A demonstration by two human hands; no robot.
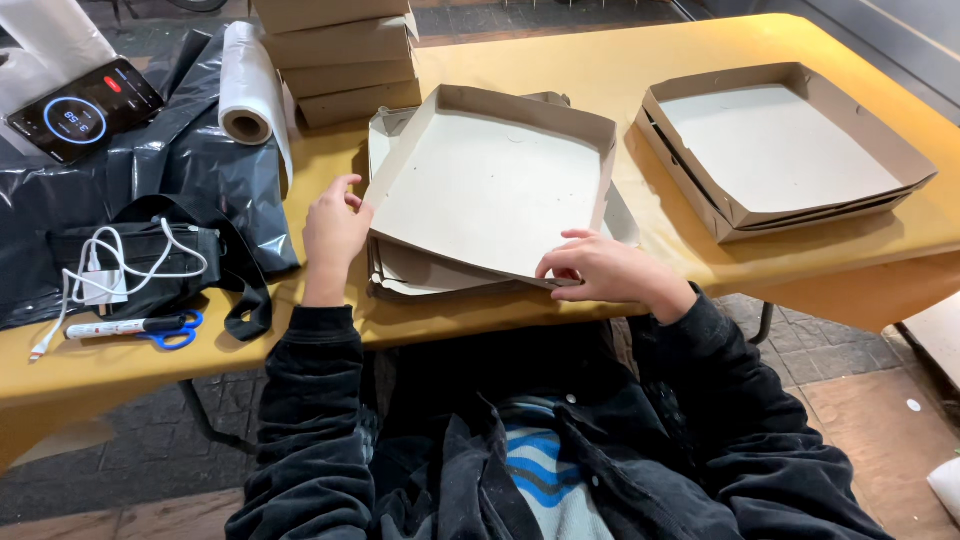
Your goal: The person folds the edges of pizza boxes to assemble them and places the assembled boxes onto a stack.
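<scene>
Cardboard box tray [490, 190], left hand [333, 235], right hand [600, 268] gripping

A shallow grey cardboard tray [495, 190] with brown raised walls was held tilted above a stack of flat blanks [420, 272] on the yellow table's near edge, its open side facing up.
</scene>
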